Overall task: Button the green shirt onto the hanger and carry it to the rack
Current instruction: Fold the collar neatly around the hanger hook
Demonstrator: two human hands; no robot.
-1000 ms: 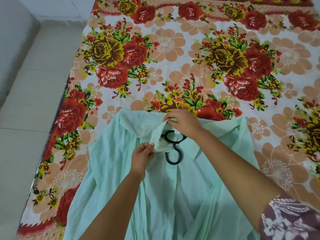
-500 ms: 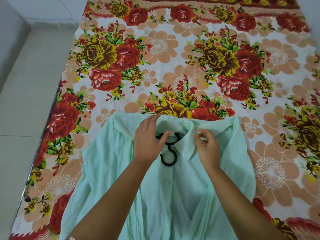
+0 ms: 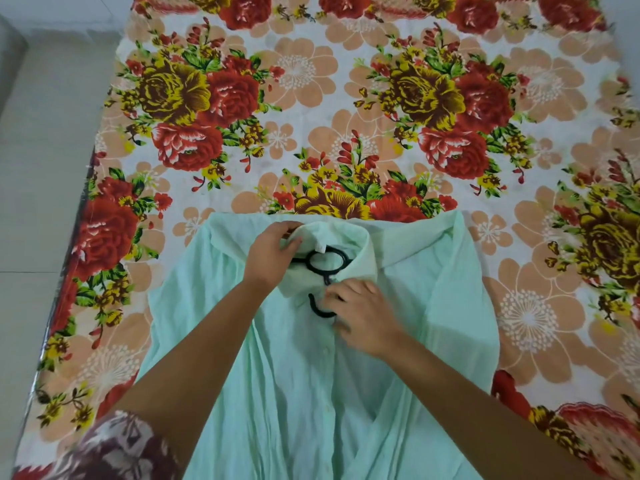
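A pale green shirt (image 3: 301, 393) lies front-up on the flowered bed, collar at the far end. A black hanger (image 3: 327, 261) sits inside the neck, its ring and hook showing at the collar opening; its arms are hidden under the cloth. My left hand (image 3: 272, 254) pinches the left side of the collar beside the hanger ring. My right hand (image 3: 363, 313) rests on the placket just below the collar, its fingers pinching the cloth at the hanger's hook. A row of small buttons runs down the front.
The bed sheet (image 3: 311, 116) with red and yellow flowers covers the whole surface beyond the shirt. The bed's left edge (image 3: 69, 271) borders a pale tiled floor (image 3: 38, 168). No rack is in view.
My left hand slid up onto the collar's left side. My right hand moved from the right collar down to the placket by the hook. More of the hanger ring shows.
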